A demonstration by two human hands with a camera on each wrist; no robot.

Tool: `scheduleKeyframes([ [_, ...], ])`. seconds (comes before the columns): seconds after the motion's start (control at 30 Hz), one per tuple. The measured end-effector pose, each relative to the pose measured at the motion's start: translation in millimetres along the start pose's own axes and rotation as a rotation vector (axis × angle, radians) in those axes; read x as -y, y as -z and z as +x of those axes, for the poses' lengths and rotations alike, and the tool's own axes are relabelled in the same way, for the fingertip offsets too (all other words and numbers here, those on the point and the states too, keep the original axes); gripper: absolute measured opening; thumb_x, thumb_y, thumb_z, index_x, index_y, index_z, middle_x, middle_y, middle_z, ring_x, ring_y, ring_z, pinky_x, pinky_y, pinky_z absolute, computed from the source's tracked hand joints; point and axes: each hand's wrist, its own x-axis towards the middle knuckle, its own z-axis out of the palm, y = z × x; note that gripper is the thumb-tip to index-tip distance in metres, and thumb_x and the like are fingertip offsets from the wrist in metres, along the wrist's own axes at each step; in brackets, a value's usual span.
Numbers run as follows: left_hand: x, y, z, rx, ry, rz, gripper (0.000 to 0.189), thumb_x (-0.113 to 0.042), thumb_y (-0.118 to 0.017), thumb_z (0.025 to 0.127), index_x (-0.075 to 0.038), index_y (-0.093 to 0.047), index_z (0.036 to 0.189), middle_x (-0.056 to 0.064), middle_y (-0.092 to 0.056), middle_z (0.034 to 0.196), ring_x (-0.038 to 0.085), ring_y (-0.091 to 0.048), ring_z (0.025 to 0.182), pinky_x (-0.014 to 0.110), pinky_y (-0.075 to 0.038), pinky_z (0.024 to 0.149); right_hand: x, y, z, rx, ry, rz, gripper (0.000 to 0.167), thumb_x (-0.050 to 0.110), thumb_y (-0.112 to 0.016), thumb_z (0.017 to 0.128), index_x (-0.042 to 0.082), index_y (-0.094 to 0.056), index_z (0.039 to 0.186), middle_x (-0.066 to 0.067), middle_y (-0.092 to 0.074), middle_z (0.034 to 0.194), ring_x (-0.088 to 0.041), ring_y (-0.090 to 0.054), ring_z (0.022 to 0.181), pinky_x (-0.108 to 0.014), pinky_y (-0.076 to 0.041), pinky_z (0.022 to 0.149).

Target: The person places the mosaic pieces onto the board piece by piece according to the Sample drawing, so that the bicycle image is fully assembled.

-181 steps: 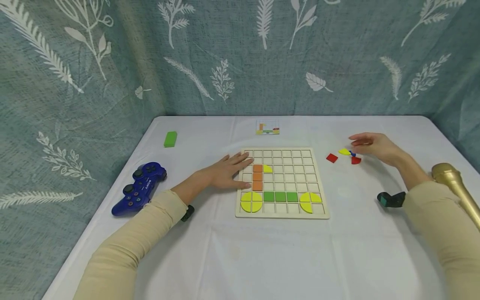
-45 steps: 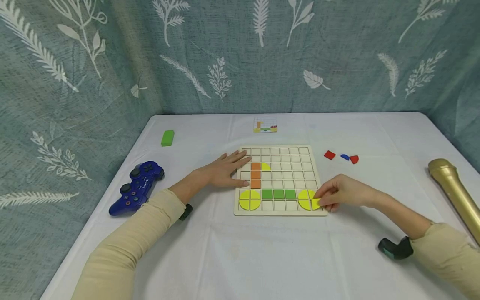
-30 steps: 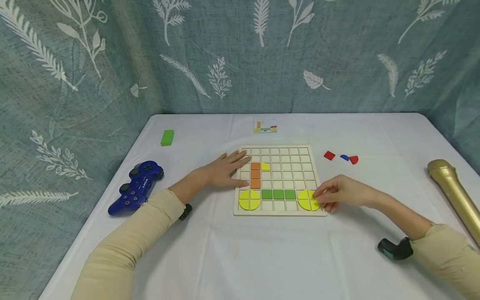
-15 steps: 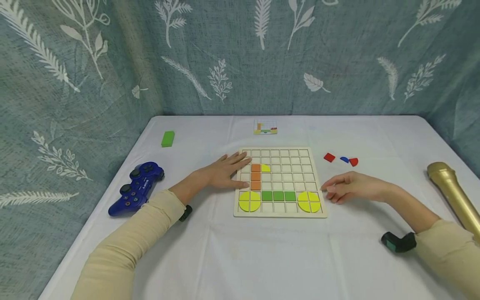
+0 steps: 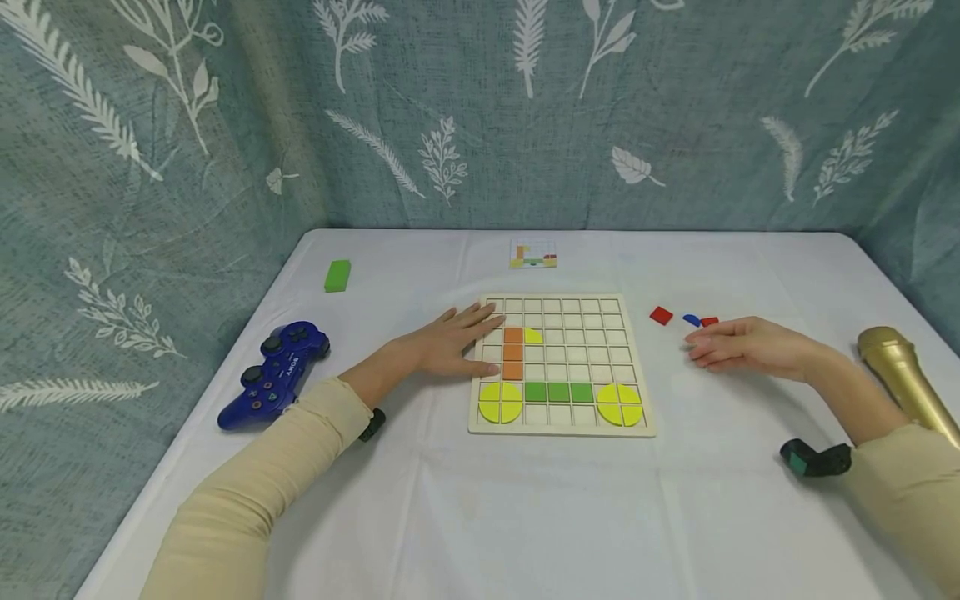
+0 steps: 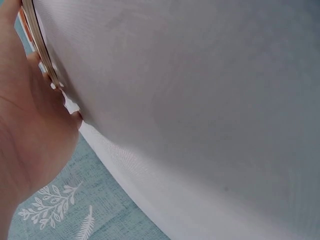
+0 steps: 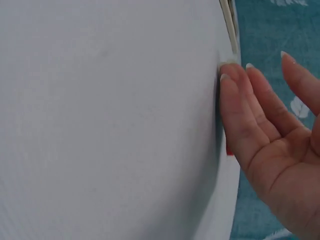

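A wooden grid board (image 5: 562,432) lies mid-table. My left hand (image 5: 448,343) rests on its left edge, fingers spread. On the board are orange squares (image 5: 513,352) in a column, a yellow quarter-circle (image 5: 533,337), a row of green squares (image 5: 558,392), and yellow quarters forming a left circle (image 5: 491,412) and a right circle (image 5: 609,414). My right hand (image 5: 750,346) hovers right of the board, fingers loosely extended and holding nothing. Just beyond its fingertips lie a blue curved piece (image 5: 692,320) and a partly covered red piece (image 5: 709,322); a red square (image 5: 662,316) lies further left.
Behind the board is a small pattern card (image 5: 533,254). At the left sit a green block (image 5: 337,276) and a blue game controller (image 5: 277,375); a gold microphone (image 5: 896,358) lies at the right. A patterned curtain (image 5: 480,117) hangs beyond the table's back edge.
A yellow quarter went from the right-hand pieces onto the board, completing the right circle. My right hand let go and moved right and back towards the red and blue pieces. The left hand stayed put.
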Motion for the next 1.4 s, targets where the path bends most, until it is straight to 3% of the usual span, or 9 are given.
scheduleKeyframes([
  [0.3,-0.3,0.3,0.0,0.001,-0.009,-0.002,0.087,-0.069,-0.042,0.089,-0.025,-0.005,0.155,-0.003,0.006,0.159,0.016,0.01,0.143,0.044,0.003,0.114,-5,21,-1.5,-0.187,-0.026,-0.061,0.068,0.032,-0.054,0.099,-0.015,-0.03,0.141,-0.014,-0.057,0.125,-0.002,-0.061,0.093,-0.025,-0.05,0.086],
  [0.53,0.0,-0.1,-0.5,0.001,-0.007,-0.001,0.087,-0.068,-0.043,0.089,-0.025,-0.005,0.155,-0.003,0.006,0.159,0.016,0.01,0.143,0.044,0.003,0.114,-7,26,4.2,-0.304,-0.086,-0.1,0.066,0.032,-0.053,0.099,-0.007,-0.027,0.145,-0.029,-0.035,0.141,0.004,-0.057,0.09,-0.029,-0.044,0.093],
  [0.67,0.4,-1.1,-0.5,0.002,-0.002,-0.008,0.087,-0.069,-0.043,0.089,-0.027,-0.005,0.155,-0.005,0.007,0.159,0.015,0.011,0.143,0.042,0.004,0.114,-5,22,9.8,-0.353,-0.089,-0.159,0.065,0.03,-0.056,0.098,-0.005,-0.029,0.145,-0.029,-0.035,0.14,-0.008,-0.057,0.098,-0.025,-0.047,0.09],
  [0.83,0.2,-0.7,-1.1,-0.006,-0.011,-0.014,0.088,-0.069,-0.043,0.089,-0.025,-0.005,0.155,-0.004,0.006,0.159,0.016,0.01,0.143,0.043,0.004,0.114,-2,16,16.2,-0.4,-0.052,-0.289,0.058,0.022,-0.06,0.096,-0.004,-0.037,0.142,-0.029,-0.042,0.134,-0.032,-0.048,0.109,-0.018,-0.049,0.075],
  [1.1,-1.6,1.5,-2.4,-0.003,-0.012,-0.031,0.087,-0.067,-0.045,0.089,-0.025,-0.006,0.155,-0.003,0.006,0.159,0.016,0.01,0.143,0.044,0.004,0.114,2,9,22.9,-0.443,-0.039,-0.376,0.053,0.016,-0.065,0.091,-0.005,-0.044,0.136,-0.029,-0.046,0.123,-0.034,-0.049,0.098,-0.022,-0.047,0.071],
  [1.4,-2.3,1.0,-1.8,-0.002,-0.002,-0.023,0.087,-0.067,-0.044,0.09,-0.025,-0.006,0.155,-0.003,0.006,0.159,0.016,0.01,0.143,0.043,0.004,0.114,2,6,25.1,-0.445,-0.033,-0.373,0.048,0.009,-0.063,0.092,-0.005,-0.046,0.135,-0.026,-0.047,0.115,-0.032,-0.051,0.092,-0.019,-0.047,0.068],
])
